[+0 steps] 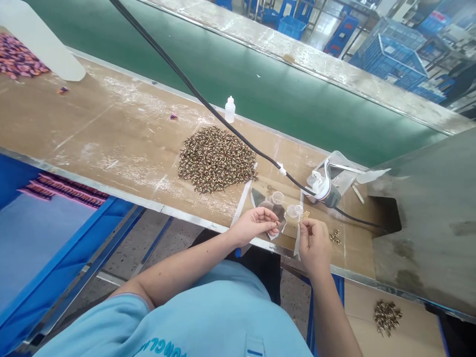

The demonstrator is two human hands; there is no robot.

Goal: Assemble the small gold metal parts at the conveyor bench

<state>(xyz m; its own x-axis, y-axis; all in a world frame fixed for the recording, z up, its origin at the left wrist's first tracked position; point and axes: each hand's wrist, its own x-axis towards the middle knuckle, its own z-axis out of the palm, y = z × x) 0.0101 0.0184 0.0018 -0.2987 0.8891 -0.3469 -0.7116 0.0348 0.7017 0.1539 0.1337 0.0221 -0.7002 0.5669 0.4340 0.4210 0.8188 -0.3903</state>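
Observation:
My left hand [256,226] hovers over a dark sheet [273,210] at the near edge of the workbench, thumb and fingers brought together. Whatever is in that pinch is too small to name. To its right, my right hand [315,245] is also closed in a pinch, its fingertips beside small gold pieces [305,215]; what it holds is hidden. Two small clear cups stand just beyond my hands, a left cup [277,198] and a right cup [295,211]. A large heap of small brown-and-gold pieces [217,158] lies to the left, and several similar pieces [335,237] sit right of my right hand.
A black cable [193,91] crosses above the bench to a clear bin [340,166] with white items. A white dropper bottle [230,110] stands behind the heap. A metal housing [431,213] bounds the right side. Pink-purple pieces [22,57] lie far left; a green conveyor [223,64] runs behind.

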